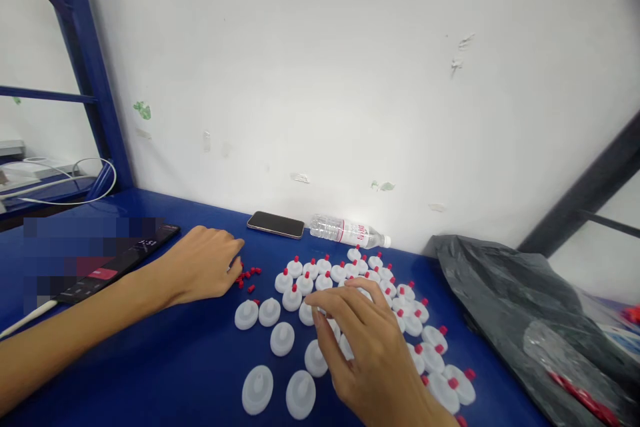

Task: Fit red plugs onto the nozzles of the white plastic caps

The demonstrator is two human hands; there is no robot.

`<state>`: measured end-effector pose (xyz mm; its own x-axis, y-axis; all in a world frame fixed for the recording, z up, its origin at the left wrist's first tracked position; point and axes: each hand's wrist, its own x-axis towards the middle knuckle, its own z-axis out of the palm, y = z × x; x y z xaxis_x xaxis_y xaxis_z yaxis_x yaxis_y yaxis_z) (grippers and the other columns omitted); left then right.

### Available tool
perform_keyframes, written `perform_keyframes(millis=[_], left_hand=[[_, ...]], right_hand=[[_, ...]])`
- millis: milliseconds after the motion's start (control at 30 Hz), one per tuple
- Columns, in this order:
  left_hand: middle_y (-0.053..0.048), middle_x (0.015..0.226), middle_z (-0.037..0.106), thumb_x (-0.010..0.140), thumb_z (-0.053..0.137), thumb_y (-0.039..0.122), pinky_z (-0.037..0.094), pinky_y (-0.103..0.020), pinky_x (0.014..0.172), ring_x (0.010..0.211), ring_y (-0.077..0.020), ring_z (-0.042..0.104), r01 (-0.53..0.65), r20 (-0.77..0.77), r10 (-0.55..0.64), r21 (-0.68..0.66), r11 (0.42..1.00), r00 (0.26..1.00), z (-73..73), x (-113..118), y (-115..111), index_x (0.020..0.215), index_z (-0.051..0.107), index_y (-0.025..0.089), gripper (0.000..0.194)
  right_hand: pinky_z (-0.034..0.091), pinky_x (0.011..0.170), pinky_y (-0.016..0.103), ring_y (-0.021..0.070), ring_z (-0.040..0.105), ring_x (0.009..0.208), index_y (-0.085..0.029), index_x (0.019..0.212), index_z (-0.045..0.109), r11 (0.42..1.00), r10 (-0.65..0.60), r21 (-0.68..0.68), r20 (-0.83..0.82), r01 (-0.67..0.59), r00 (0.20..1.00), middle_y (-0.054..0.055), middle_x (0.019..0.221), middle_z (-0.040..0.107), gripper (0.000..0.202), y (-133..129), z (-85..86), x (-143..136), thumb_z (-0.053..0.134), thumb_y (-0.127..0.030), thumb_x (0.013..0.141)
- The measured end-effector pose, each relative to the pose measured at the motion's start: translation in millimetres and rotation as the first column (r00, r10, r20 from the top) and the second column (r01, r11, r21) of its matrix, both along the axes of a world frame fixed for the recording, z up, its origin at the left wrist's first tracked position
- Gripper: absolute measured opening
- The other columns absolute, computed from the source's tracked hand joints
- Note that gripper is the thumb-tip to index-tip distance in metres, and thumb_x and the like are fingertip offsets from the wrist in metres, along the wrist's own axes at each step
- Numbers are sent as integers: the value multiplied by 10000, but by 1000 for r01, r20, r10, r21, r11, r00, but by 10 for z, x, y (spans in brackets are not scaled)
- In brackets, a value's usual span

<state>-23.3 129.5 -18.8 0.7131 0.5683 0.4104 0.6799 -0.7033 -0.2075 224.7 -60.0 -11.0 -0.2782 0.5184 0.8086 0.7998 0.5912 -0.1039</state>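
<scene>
My left hand (pixel 207 263) rests on the blue table beside a small pile of tiny red caps (pixel 245 275). Its fingers are curled, with a gap between thumb and forefinger, and nothing shows in that gap. Over the spread of white round nozzle lids hovers my right hand (pixel 367 340), fingers loosely stretched and apart, covering some lids beneath. Closest to the viewer, a white lid without a red tip (pixel 257 389) lies beside another bare lid (pixel 301 395). Many lids behind and to the right, such as a red-tipped white lid (pixel 292 297), carry red caps on their spouts.
A phone (pixel 275 225) and a clear plastic bottle (pixel 347 232) lie along the white wall. At the left is a larger dark-screened device (pixel 120 260) with a white cable (pixel 30 317). A dark plastic bag (pixel 480 293) fills the right side, beneath a slanted frame bar (pixel 580 187).
</scene>
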Motion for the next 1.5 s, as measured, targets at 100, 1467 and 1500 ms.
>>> perform_keyframes(millis=[100,1467,1500], left_hand=[[-126,894,737,1034,427,308,450,-361,625,865,-314,691,68,22,-68,-22,997,997,55,92,-131,977,691,191,295],[-12,760,571,1067,354,161,343,-344,586,690,-183,468,706,214,-702,72,704,679,30,296,-843,876,473,220,233],[-1,749,562,1081,323,163,351,-338,598,676,-174,457,705,255,-690,43,708,678,51,288,-826,863,458,224,264]], right_hand=[[475,945,368,161,748,858,-232,1182,661,1000,1,-4,11,-1,1000,-13,992,797,274,2,5,-1,534,-38,1035],[394,1162,424,170,751,766,-155,1185,669,997,32,-77,95,-25,995,7,902,779,199,-58,-110,-110,615,-306,1066],[387,1166,413,162,749,761,-157,1180,670,997,35,-72,98,-28,995,3,907,781,181,-57,-97,-91,618,-284,1063]])
